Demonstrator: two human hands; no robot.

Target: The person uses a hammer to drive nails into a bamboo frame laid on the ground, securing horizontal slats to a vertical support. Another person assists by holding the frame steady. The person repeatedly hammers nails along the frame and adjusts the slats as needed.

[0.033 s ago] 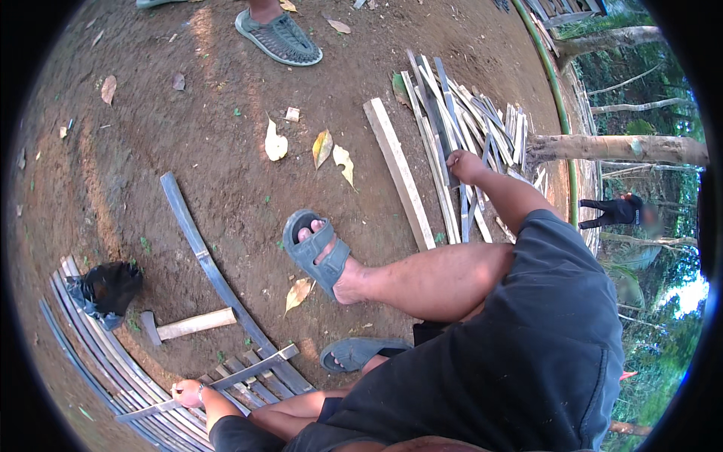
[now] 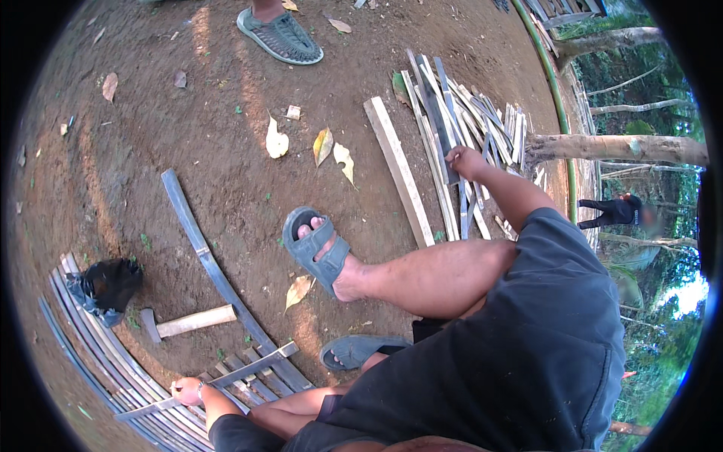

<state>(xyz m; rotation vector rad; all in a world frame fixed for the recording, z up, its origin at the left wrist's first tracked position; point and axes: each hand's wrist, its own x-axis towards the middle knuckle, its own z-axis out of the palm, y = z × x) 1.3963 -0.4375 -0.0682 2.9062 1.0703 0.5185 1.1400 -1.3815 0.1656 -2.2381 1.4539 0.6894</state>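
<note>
My right hand (image 2: 465, 162) reaches into a pile of loose wooden strips (image 2: 468, 113) on the ground to the right. Its fingers are closed on the near end of a dark wooden slat (image 2: 435, 113). At the lower left, my left hand (image 2: 186, 391) is closed on a thin crosspiece strip (image 2: 248, 369), which lies across a row of long curved slats (image 2: 132, 367). A tool with a pale wooden handle (image 2: 197, 322) and a dark metal head, like a hammer, lies near the left hand. Beside it a long dark slat (image 2: 205, 256) stretches away across the soil.
A squared timber (image 2: 399, 173) lies left of the pile. A crumpled black plastic bag (image 2: 113, 288) rests on the curved slats. Dry leaves (image 2: 276, 139) dot the ground. Another person's shoe (image 2: 282, 38) is at the top. A person (image 2: 614, 211) stands near trees at right.
</note>
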